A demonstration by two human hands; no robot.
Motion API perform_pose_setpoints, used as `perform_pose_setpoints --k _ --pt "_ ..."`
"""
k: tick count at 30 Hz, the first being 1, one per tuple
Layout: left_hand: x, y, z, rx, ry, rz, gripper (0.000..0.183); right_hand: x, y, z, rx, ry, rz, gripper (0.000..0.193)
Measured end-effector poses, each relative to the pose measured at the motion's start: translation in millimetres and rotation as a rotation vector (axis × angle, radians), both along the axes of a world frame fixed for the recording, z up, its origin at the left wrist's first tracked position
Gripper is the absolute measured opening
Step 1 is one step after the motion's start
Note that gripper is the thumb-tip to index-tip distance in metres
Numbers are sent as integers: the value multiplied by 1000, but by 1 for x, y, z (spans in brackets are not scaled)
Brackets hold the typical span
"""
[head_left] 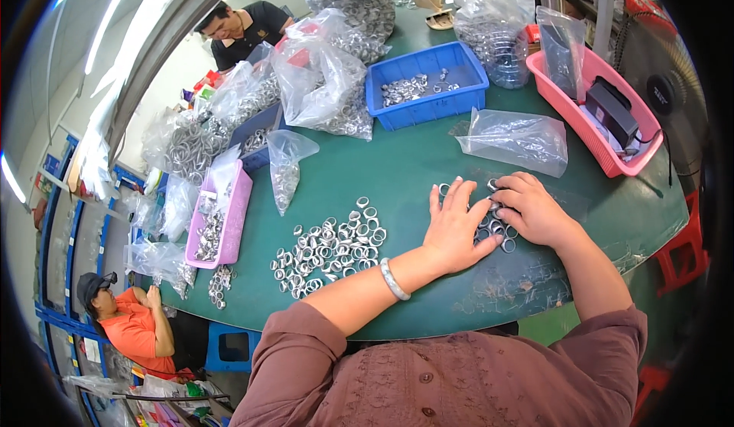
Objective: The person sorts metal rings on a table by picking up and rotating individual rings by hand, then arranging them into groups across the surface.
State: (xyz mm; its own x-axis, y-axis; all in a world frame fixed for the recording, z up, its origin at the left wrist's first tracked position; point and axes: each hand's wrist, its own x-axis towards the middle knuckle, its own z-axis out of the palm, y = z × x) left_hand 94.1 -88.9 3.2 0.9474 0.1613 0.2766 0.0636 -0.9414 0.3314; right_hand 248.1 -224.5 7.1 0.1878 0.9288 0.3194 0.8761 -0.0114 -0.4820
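A small heap of silver metal rings (508, 233) lies on the green table between my hands. My left hand (457, 227) rests with its fingers spread at the heap's left side, thumb beside the rings. One loose ring (443, 189) is by its fingertips. From the right, my right hand (537, 208) reaches over the same heap, its bent fingers apart and touching rings; part of the heap is hidden under it. A larger spread of rings (336, 245) lies to the left of my left forearm.
A blue bin (428, 106) with rings stands at the back, near a flat clear bag (516, 142). The pink basket (604, 133) is at right, the pink tray (237, 220) at left. Bulging bags of rings (325, 83) line the back left. Two people (138, 316) (237, 29) are beyond the table.
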Motion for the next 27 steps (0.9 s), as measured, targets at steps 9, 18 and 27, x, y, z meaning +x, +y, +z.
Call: perform_pose_setpoints --k 9,18,27 --pt "-2 3 -3 -12 10 -50 57 5 7 -6 112 62 -19 13" --pt "-4 6 -4 -25 27 -69 51 2 6 -3 132 71 6 18" --pt "-5 8 -6 -19 29 -81 54 2 8 -2 135 52 17 16"
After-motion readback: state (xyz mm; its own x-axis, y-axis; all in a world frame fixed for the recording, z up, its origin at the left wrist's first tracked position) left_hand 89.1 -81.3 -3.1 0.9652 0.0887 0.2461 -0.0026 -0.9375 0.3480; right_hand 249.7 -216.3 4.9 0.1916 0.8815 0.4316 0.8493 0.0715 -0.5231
